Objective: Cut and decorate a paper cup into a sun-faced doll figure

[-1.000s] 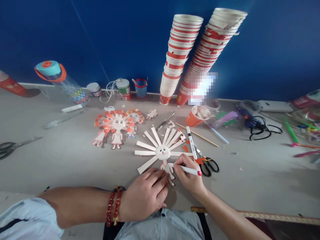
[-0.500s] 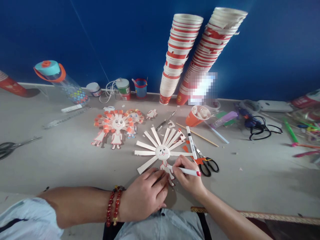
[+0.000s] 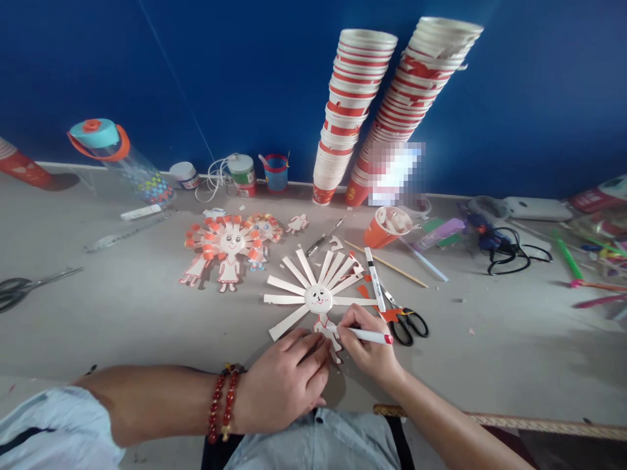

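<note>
A white paper doll (image 3: 319, 299) lies on the table, its long paper strips fanned out round a drawn face and its small body outlined in red. My left hand (image 3: 289, 378) is closed, fingers curled, its fingertips holding the doll's lower body against the table. Pinched in my right hand (image 3: 369, 346) is a white marker (image 3: 369, 335) with a red end. The marker's tip meets the body just below the neck, partly hidden by my fingers. To the right are a capped black-and-white marker (image 3: 375, 281) and scissors (image 3: 409, 326).
Finished paper dolls (image 3: 230, 245) with orange curled hair lie at left. Two tall paper cup stacks (image 3: 343, 108) lean against the blue wall. Behind the doll stands an orange cup (image 3: 382, 228) of scraps. A water bottle (image 3: 122, 156) and more scissors (image 3: 29, 287) are farther left.
</note>
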### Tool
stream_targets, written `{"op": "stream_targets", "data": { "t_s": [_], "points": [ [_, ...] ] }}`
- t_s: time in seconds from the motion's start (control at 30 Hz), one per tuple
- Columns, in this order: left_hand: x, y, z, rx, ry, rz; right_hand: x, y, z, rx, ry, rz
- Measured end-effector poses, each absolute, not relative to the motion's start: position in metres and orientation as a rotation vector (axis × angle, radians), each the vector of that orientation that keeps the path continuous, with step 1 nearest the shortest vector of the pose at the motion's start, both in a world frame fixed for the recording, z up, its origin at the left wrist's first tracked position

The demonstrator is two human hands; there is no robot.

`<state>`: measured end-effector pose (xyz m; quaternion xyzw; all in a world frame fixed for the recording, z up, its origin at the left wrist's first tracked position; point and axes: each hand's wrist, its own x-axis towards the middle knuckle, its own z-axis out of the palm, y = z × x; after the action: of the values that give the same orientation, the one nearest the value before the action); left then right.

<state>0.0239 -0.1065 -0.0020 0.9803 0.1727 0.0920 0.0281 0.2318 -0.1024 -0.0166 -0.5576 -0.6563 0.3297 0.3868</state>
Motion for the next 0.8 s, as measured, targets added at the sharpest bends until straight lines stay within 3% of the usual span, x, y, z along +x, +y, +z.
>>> {"op": "stream_targets", "data": {
  "t_s": [0.8],
  "points": [
    [0.0241, -0.1037, -0.0016, 2.993, 0.512, 0.328, 0.2314, -0.0976, -0.0132, -1.379, -1.371, 0.952]
  ]
}}
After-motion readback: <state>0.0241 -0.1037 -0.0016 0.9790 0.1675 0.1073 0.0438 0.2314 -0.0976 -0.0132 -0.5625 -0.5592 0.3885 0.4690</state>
